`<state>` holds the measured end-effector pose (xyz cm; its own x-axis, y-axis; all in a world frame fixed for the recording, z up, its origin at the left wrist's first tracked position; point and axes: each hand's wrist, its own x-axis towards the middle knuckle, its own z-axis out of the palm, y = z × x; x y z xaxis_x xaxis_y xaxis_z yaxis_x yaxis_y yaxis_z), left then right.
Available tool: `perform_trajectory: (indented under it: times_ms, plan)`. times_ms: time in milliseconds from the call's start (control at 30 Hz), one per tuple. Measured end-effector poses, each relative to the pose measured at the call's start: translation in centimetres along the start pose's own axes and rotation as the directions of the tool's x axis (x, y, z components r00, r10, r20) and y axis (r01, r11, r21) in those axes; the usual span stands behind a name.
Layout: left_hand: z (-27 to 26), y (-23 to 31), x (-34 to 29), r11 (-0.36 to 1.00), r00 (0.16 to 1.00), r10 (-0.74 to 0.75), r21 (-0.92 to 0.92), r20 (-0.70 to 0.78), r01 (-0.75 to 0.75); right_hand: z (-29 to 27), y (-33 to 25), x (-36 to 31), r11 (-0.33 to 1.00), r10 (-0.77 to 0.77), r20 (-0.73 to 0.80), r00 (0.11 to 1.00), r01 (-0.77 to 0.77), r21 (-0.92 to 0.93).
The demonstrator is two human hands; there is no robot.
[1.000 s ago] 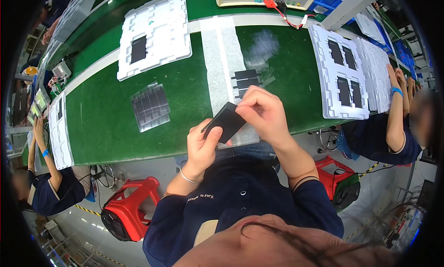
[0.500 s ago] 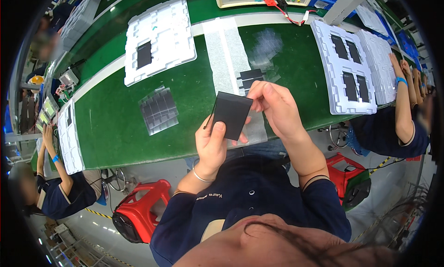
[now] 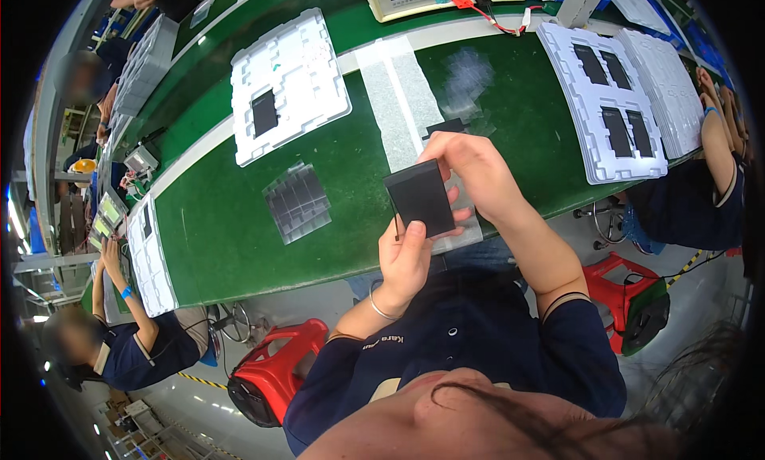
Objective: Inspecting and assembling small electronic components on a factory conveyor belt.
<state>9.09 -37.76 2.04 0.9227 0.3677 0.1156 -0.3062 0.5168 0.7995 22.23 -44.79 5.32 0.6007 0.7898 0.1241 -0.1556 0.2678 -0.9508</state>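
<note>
Black flat pack [image 3: 421, 199] sits just right of the frame's centre, beyond a navy shirt [image 3: 494, 332] with light lettering across its chest. Its long axis runs steeply, the far end pointing up and slightly left. The left hand [image 3: 408, 257] grips it, thumb pressed on the broad face near the lower edge, fingers behind. The right hand [image 3: 472, 169] is curled at the upper right corner; whether it pinches the pack I cannot tell.

Past them, on the green counter [image 3: 223, 245], clear gridded sheets [image 3: 296, 203] lie left of centre. Farther up, a white tray [image 3: 307, 62] at upper left carries one black piece [image 3: 264, 112]; another tray [image 3: 602, 97] at upper right holds four. At the top edge, an instrument [image 3: 434, 4] bears panel print too small to read.
</note>
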Motion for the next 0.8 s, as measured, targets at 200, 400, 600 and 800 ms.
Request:
perform_trajectory:
  times_ms: [200,400,600,800]
  plan:
    - [-0.1,0.2,-0.1,0.999,0.999,-0.026,-0.035,0.047,0.027,-0.2,-0.5,-0.2,0.988,-0.13,0.07,0.989,0.135,-0.072]
    - [-0.1,0.3,-0.4,1.0,0.999,-0.028,0.002,0.037,0.028,0.1,-1.7,-0.7,0.976,-0.057,0.031,0.998,0.063,-0.209]
    - [0.2,0.8,-0.5,0.995,1.0,-0.013,0.096,-0.023,0.015,1.0,-1.4,-0.5,0.786,-0.348,0.056,0.936,0.324,-0.527]
    - [-0.3,0.0,-0.6,0.99,1.0,-0.014,0.138,0.005,0.014,1.4,-1.1,-0.6,0.797,-0.333,-0.047,0.942,0.255,-0.547]
